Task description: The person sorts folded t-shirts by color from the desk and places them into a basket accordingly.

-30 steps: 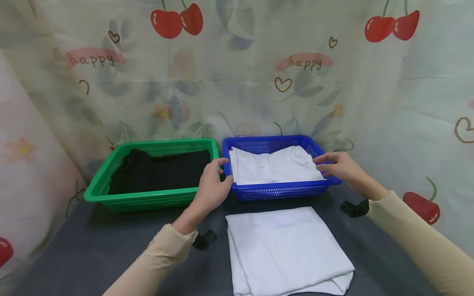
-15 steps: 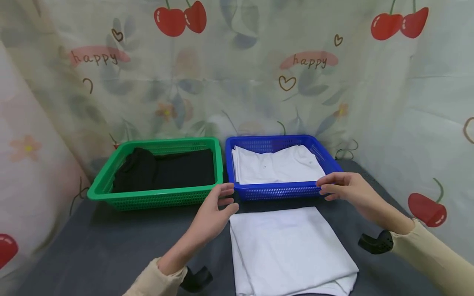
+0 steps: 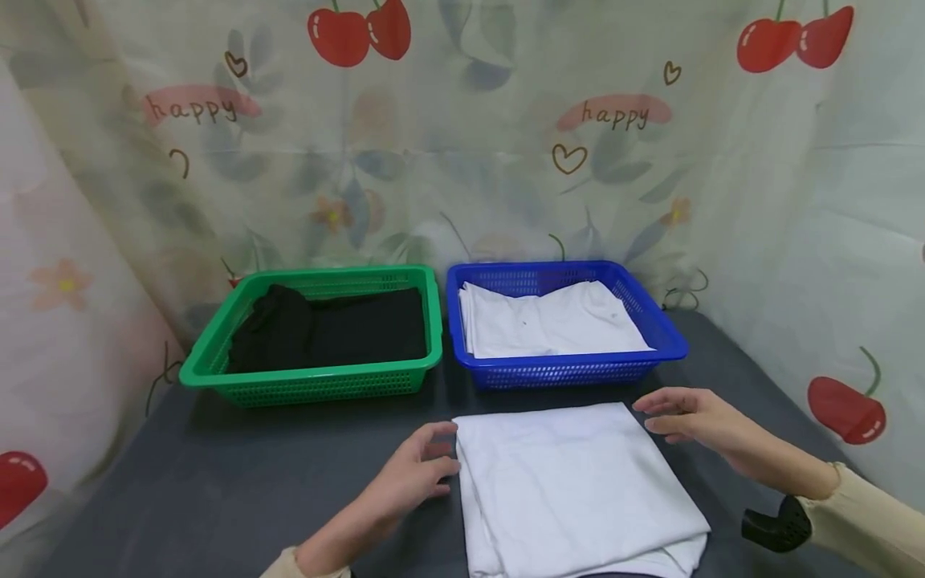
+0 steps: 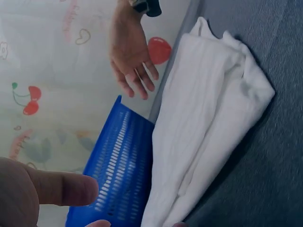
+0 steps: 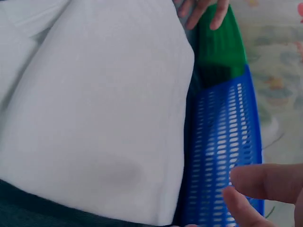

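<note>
A folded white cloth garment (image 3: 578,490) lies on the dark table in front of the baskets. Beside its left edge is my left hand (image 3: 412,474), fingers loosely bent and fingertips close to the far left corner. My right hand (image 3: 708,421) hovers by the far right corner, its fingers relaxed and holding nothing. In the left wrist view, the folded layers of the white garment (image 4: 199,118) show along its side. The right wrist view has the broad smooth top of the garment (image 5: 104,109) in it, with thumb and finger (image 5: 265,184) apart.
Behind the garment stands a blue basket (image 3: 564,372) with folded white clothes (image 3: 556,321) inside. To its left is a green basket (image 3: 318,387) holding black folded clothes (image 3: 361,329). A printed curtain (image 3: 462,120) hangs behind the dark table (image 3: 289,482).
Both hands have drawn back from the blue basket towards me, down to the two sides of the folded white garment. The baskets and the garment stay where they were.
</note>
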Tool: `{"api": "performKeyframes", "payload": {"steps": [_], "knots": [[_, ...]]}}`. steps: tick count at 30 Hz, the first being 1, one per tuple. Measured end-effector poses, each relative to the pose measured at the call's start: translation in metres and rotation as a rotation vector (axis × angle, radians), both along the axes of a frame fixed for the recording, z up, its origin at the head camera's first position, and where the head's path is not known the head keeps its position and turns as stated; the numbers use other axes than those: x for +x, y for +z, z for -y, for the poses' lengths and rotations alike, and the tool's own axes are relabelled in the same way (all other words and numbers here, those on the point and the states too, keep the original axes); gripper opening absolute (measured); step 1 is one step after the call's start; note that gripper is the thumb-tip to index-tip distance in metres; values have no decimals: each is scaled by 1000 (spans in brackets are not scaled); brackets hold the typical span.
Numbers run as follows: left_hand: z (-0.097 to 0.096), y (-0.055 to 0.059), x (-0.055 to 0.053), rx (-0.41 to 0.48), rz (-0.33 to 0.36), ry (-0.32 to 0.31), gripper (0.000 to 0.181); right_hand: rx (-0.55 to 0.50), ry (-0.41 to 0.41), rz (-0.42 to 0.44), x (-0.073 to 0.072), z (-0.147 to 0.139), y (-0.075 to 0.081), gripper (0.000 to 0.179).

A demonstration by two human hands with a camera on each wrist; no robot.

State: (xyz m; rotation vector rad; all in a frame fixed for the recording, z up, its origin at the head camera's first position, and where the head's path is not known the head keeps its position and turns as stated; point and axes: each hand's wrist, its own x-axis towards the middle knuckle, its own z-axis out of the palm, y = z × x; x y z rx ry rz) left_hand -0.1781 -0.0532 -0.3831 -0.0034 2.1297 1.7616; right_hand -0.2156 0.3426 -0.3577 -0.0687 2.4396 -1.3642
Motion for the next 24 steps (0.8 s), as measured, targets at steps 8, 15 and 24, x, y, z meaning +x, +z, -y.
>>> {"api": "performKeyframes", "payload": {"steps": [8,15,24], "knots": [[-14,-7,5,17,-24,-30,44,-191,-39,290,-5,-16,-22,51],[-18,-9,8,-24,-46,25,42,-357,51,389,-3,-15,-23,50],[-29,-26,6,30,34,-157,37,-462,224,448,2,-3,-46,52]]}}
